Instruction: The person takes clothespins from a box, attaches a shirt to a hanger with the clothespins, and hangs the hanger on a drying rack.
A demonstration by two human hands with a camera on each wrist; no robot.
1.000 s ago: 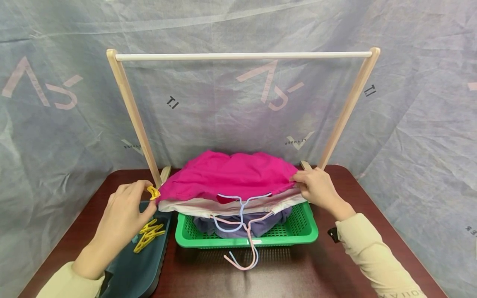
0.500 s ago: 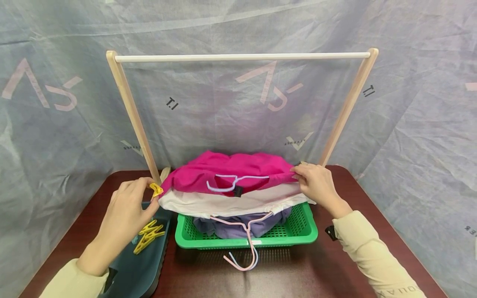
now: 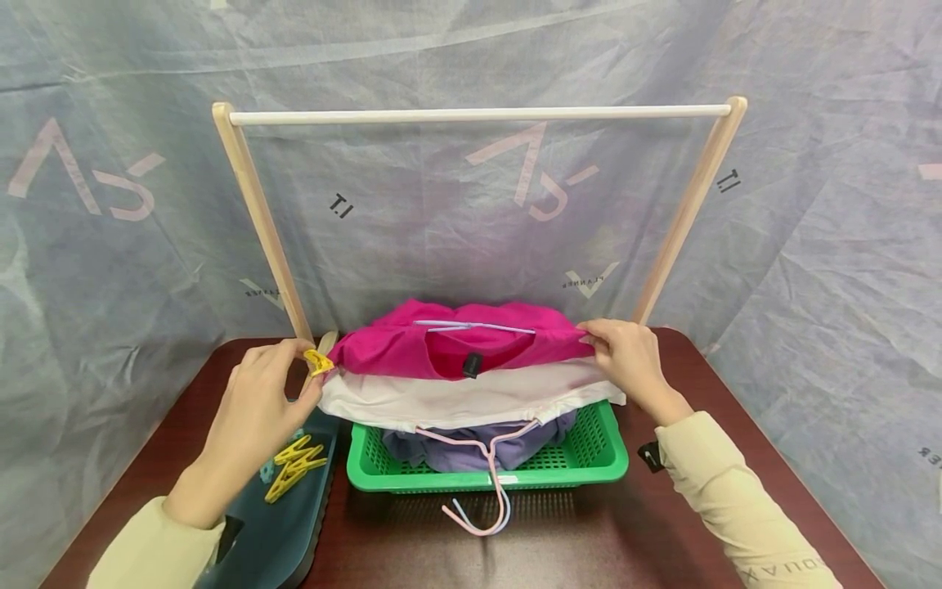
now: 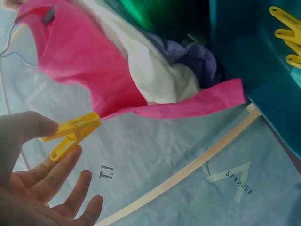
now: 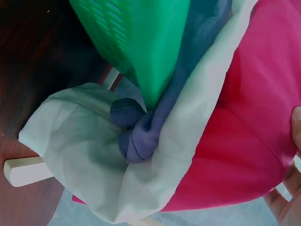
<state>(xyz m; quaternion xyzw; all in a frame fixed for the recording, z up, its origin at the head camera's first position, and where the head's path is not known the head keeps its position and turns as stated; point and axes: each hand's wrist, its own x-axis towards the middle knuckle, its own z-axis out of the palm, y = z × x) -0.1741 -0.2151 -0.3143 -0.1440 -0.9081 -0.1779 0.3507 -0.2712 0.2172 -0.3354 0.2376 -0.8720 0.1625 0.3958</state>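
Note:
A pink shirt lies over a white garment, its collar gaping around a black label. My left hand pinches a yellow clothespin, whose tip is at the pink shirt's left shoulder. At the opposite shoulder, my right hand pinches the pink cloth between thumb and fingers. A light blue hanger shows edge-on along the back of the collar. From the white garment a pink hanger extends toward me, with a blue hook beside its own.
Purple cloth lies in a green basket beneath the garments. On the left, a dark teal tray holds several yellow clothespins and light blue ones. A wooden rack with a white bar stands behind.
The blue hanger's hook has swung away from me, from over the white garment to behind the pink collar. Both hands have risen slightly, lifting the pink shirt's shoulders, and more white cloth shows.

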